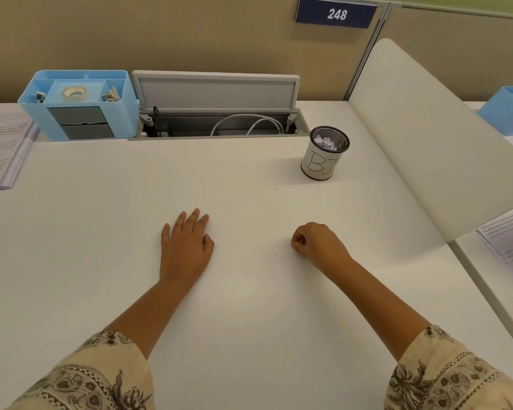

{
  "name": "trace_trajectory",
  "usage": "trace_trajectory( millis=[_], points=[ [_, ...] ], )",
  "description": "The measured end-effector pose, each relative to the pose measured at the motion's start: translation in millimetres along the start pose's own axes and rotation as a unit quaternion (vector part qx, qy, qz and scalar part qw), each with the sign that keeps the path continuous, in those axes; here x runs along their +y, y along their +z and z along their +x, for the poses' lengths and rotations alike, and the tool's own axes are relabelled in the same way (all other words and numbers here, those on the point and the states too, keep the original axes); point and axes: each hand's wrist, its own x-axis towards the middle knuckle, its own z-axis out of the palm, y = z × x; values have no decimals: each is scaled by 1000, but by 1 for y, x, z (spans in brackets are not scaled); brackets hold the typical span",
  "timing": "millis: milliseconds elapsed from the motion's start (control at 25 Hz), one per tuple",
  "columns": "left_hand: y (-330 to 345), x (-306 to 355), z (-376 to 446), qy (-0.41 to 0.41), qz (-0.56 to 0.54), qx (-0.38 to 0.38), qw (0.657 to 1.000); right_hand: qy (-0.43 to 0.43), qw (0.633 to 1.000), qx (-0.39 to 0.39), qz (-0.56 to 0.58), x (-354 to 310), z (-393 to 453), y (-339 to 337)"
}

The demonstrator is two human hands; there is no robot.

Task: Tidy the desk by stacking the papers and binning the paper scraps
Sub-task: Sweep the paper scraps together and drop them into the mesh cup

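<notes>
Left hand (186,247) is laid flat, fingers straight, at centre; right hand (316,244) is curled, nothing seen held; scraps (326,142) are seen in bin (320,164), upper right; papers (0,143) are stacked at left edge.

Even, soft overhead light fills the frame; the white desk (249,179) reads bright without glare. Shadows are faint: a pale one under the divider (421,137) at right, thin ones beside the hands. Wide-angle distortion bows the desk edges and stretches the corners. The centre is fairly sharp; print on the papers (0,143) at far left blurs into grey lines.
</notes>
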Motion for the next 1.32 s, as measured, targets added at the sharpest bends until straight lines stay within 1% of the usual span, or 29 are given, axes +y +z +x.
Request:
trace_trajectory(
  millis=[120,240,360,440,520,600,680,760,960,1040,1160,1320],
  points=[
    [1,-1,0,1,-1,0,1000,17,996,-38,-73,-9,5,0],
    [1,-1,-1,2,8,7,1000,27,988,-55,-139,-15,7,2],
    [1,-1,0,2,11,4,1000,57,984,-81,-145,-17,16,6],
    [1,-1,0,3,12,8,1000,70,986,-77,-129,-15,19,9],
    [0,-1,0,4,9,8,1000,60,995,-60,-56,-6,20,7],
    [0,0,-1,4,11,8,1000,48,996,-44,66,6,19,-3],
    [-1,1,-1,3,13,8,1000,58,980,-15,190,16,20,-23],
    [-1,1,0,0,9,4,1000,67,968,19,241,21,25,-48],
    [-1,-1,-1,0,3,-3,1000,63,967,123,214,26,62,-106],
    [-1,0,-1,0,3,1,1000,64,966,151,198,29,80,-126],
    [1,-1,-1,0,10,8,1000,81,972,178,129,34,106,-145],
    [0,0,-1,2,22,14,1000,84,977,184,69,41,128,-154]
  ],
)
